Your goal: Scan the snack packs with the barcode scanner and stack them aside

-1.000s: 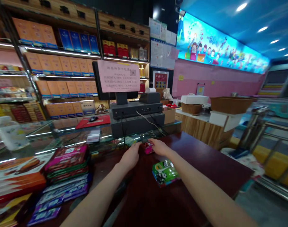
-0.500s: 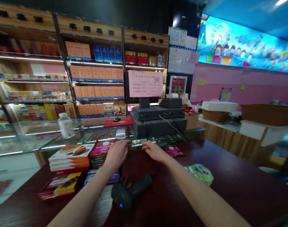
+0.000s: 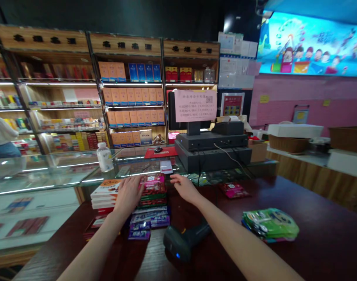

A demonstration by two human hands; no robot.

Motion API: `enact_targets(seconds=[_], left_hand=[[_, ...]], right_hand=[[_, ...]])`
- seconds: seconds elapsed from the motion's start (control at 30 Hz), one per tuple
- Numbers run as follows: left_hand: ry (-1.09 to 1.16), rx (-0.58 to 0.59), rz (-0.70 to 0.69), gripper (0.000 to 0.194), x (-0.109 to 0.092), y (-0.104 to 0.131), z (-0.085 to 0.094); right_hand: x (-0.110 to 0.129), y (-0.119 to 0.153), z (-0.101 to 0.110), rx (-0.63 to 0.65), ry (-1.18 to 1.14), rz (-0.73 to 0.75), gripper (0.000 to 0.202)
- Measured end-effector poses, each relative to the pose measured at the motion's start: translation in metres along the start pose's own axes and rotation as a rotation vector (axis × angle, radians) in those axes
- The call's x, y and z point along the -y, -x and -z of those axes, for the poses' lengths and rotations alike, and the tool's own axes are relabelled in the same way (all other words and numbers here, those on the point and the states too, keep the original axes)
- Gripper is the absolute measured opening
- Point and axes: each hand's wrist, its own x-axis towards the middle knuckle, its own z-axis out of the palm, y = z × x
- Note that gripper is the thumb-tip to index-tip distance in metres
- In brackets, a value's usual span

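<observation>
My left hand [image 3: 129, 193] rests with outstretched fingers at the seam between a stack of white and orange boxes [image 3: 103, 195] and a pile of pink and dark-red packets [image 3: 153, 185]. It appears to touch both stacks, and no object shows in its grip. My right hand [image 3: 185, 189] hovers just right of the pile, fingers extended and apart, holding nothing visible. Purple packets [image 3: 150, 222] lie in front of the pile. Below my right hand sits a black barcode scanner [image 3: 178, 244] with a blue light. My left forearm partly covers flat dark-red packs [image 3: 93, 226].
Green packets [image 3: 270, 224] and one pink packet [image 3: 233, 190] lie on the right of the dark table [image 3: 309, 218]. Behind stand a glass counter, a white bottle [image 3: 104, 157] and a cash register [image 3: 212, 150]. A person [image 3: 2, 136] is at the far left.
The view has swung left. My left hand has shifted left off the top of the pink packets, towards the boxes. My right hand has come nearer the packet pile.
</observation>
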Motion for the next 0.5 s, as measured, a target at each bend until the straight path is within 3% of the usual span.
enact_targets(seconds=[0.27, 0.5], left_hand=[[-0.079, 0.044, 0.033, 0.037, 0.021, 0.000, -0.007], [-0.079, 0.089, 0.033, 0.040, 0.018, -0.007, -0.006]], right_hand=[[0.002, -0.016, -0.025, -0.062, -0.064, -0.039, 0.048], [0.002, -0.020, -0.033, -0.050, -0.056, -0.036, 0.050]])
